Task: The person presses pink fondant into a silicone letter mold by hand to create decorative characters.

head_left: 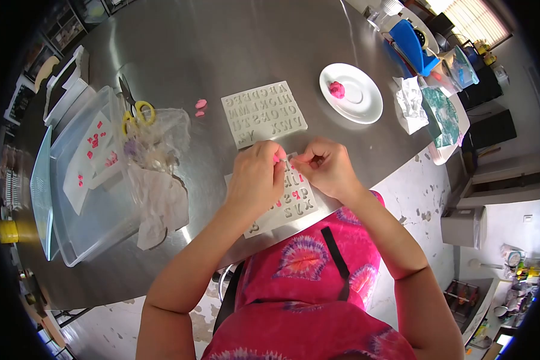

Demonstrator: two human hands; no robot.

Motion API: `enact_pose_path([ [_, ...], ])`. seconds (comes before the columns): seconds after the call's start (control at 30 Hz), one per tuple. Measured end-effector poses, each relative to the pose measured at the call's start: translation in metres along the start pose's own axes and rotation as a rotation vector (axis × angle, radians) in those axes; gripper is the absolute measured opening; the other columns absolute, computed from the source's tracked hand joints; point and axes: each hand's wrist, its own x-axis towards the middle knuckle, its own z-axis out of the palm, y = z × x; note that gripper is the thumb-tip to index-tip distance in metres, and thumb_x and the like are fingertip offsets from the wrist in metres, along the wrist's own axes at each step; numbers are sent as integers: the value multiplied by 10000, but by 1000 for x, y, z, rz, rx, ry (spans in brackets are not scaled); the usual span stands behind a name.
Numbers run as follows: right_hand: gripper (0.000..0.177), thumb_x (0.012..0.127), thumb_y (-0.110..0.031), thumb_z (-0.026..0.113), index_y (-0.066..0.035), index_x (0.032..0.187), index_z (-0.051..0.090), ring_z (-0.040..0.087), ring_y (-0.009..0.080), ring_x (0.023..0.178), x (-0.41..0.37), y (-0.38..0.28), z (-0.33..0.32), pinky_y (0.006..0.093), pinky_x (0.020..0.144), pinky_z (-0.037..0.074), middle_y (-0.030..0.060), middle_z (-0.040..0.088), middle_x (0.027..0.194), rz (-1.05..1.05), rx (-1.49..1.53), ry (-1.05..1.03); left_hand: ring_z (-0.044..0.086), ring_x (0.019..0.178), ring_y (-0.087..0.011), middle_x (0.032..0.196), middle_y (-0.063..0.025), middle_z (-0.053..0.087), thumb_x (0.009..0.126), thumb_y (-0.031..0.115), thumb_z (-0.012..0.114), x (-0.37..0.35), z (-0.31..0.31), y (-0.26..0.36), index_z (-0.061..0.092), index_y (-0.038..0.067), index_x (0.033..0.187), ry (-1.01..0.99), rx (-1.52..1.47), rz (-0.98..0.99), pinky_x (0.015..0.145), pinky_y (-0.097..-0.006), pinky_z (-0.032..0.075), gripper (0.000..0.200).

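Two pale letter molds lie on the metal table. My left hand [259,174] is over the upper left of the near mold [276,219], its fingers pinched on a bit of pink paste [276,159]. Close beside it, my right hand [328,165] has thumb and forefinger pressed together over the mold's upper edge; whatever is between them is too small to make out. Pink paste fills a few letter cavities of this mold. The far mold [264,113], just beyond my hands, shows unfilled letters. A pink lump [336,90] sits on a white saucer [371,99].
Two small pink pieces [200,105] lie left of the far mold. Further left are yellow-handled scissors [139,114], crumpled plastic [168,135] and a clear tray [102,225] holding paper with pink letters. Crumpled white paper [410,105] and a blue holder [411,48] stand at right.
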Motion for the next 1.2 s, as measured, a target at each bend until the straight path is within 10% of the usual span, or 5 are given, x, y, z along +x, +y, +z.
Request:
enact_pose_path([
  [0.23, 145, 736, -34, 742, 17, 669, 624, 492, 42, 548, 6, 12, -1, 223, 490, 395, 22, 593, 626, 139, 323, 8, 589, 736, -275, 813, -108, 576, 784, 17, 619, -1, 0, 1, 512, 38, 920, 20, 4, -3, 713, -391, 443, 174],
  [0.53, 124, 740, -40, 740, 14, 701, 635, 504, 46, 545, 9, 2, -2, 227, 483, 402, 26, 603, 617, -90, -72, -18, 579, 786, -288, 822, -103, 566, 792, 36, 608, 0, -1, 2, 509, 50, 920, -33, -20, -50, 732, -416, 431, 163],
  [0.73, 127, 727, -28, 730, 13, 688, 616, 540, 100, 552, 12, 3, -6, 273, 487, 424, 80, 604, 653, 212, 221, -60, 596, 701, -276, 798, -115, 580, 778, 13, 626, -1, 0, 0, 512, 31, 915, 31, -24, 2, 669, -390, 457, 178],
  [0.93, 146, 785, -31, 731, 29, 720, 614, 489, 31, 574, 8, 4, 0, 212, 494, 405, 7, 601, 669, -224, -168, 9, 599, 697, -273, 794, -117, 578, 777, 8, 626, 1, 1, -1, 510, 27, 916, 16, 8, 10, 668, -387, 459, 182],
  [1.2, 130, 738, -37, 744, 11, 695, 631, 525, 68, 563, 12, 12, -5, 247, 489, 418, 48, 615, 663, 105, 103, -78, 600, 701, -271, 814, -114, 582, 777, 16, 628, -1, 0, -2, 508, 32, 929, 24, -13, 15, 680, -393, 456, 194],
])
